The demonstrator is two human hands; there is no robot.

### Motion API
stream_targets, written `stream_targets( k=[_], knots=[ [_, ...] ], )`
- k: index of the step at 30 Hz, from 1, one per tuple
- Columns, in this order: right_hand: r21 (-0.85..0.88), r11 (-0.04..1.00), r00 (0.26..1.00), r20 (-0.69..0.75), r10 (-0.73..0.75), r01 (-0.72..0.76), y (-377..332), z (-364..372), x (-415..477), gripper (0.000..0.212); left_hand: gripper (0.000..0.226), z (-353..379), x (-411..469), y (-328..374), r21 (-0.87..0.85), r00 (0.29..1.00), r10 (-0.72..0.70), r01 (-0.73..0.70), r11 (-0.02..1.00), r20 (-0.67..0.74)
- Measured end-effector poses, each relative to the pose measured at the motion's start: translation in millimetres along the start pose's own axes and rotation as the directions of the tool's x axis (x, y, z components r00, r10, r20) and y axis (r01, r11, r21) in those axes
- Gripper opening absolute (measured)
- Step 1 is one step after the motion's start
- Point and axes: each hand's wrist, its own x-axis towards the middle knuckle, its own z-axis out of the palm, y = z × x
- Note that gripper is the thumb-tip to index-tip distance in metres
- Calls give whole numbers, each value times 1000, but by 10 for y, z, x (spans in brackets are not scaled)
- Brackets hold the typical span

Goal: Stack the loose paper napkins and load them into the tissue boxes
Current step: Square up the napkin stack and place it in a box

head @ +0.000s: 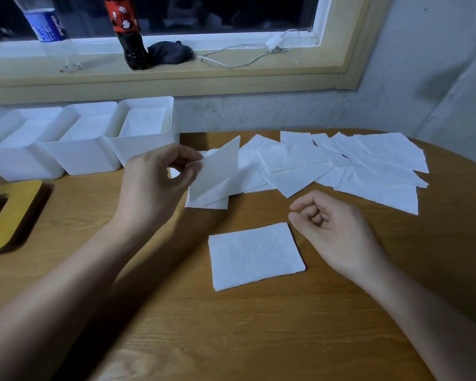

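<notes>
- We are pinching one napkin [217, 171] between the thumb and fingers of our left hand [160, 182], holding it tilted above the left end of the loose napkins [355, 166].
- Our right hand [330, 229] is holding nothing, with its fingers loosely curled, just right of the pile [254, 255].
- The pile is lying flat near the middle of the table [231, 339]; we cannot tell how many sheets are in it.
- The loose napkins are lying overlapped across the far right.
- Three white boxes [80, 144] are standing in a row at the far left, all open-topped.
- A slotted lid [8, 215] is lying at the left edge.
</notes>
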Motion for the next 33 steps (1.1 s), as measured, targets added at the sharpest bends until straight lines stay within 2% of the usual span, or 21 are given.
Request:
stream_targets(
  k=[2, 4, 8, 11, 13, 16, 19, 21, 25, 29, 33],
  knots=[
    [32, 999, 999, -44, 1, 1, -23, -9, 1, 12, 10, -68, -26, 154, -36, 998, 66, -65, 997, 20],
    [72, 997, 998, -66, 22, -18, -25, -18, 20, 24, 9, -133, -60, 302, -139, 995, 65, -54, 989, 73],
    [232, 972, 999, 10, 42, -43, -72, -43, 38, 62, 2, -182, -144, 535, -443, 967, 18, 99, 891, 252],
    [489, 866, 992, 109, 62, -108, -161, -64, 27, 56, 4, -128, -178, 549, -523, 946, -29, 204, 827, 323],
    [562, 812, 985, 149, 87, -156, -188, -79, 20, 47, 7, -92, -184, 521, -507, 919, -93, 292, 811, 382],
    [498, 845, 980, 140, 144, -195, -165, -86, 21, 27, 8, -51, -183, 481, -419, 873, -174, 383, 823, 457],
    [451, 865, 975, 126, 182, -220, -137, -92, 22, 18, 8, -65, -161, 445, -303, 822, -209, 413, 859, 529],
    [440, 870, 975, 122, 185, -220, -119, -86, 20, 15, 8, -102, -137, 426, -215, 760, -228, 434, 875, 608],
    [387, 891, 971, 136, 199, -236, -98, -26, -2, 12, 3, -144, -99, 380, -93, 584, -261, 507, 857, 769],
    [242, 952, 979, 120, 163, -188, -49, 50, -16, 7, 7, -107, -83, 319, 39, 512, -291, 447, 894, 808],
    [141, 978, 986, 97, 138, -151, -1, 100, -11, 7, 9, -38, -91, 250, 105, 502, -310, 394, 913, 807]
  ],
)
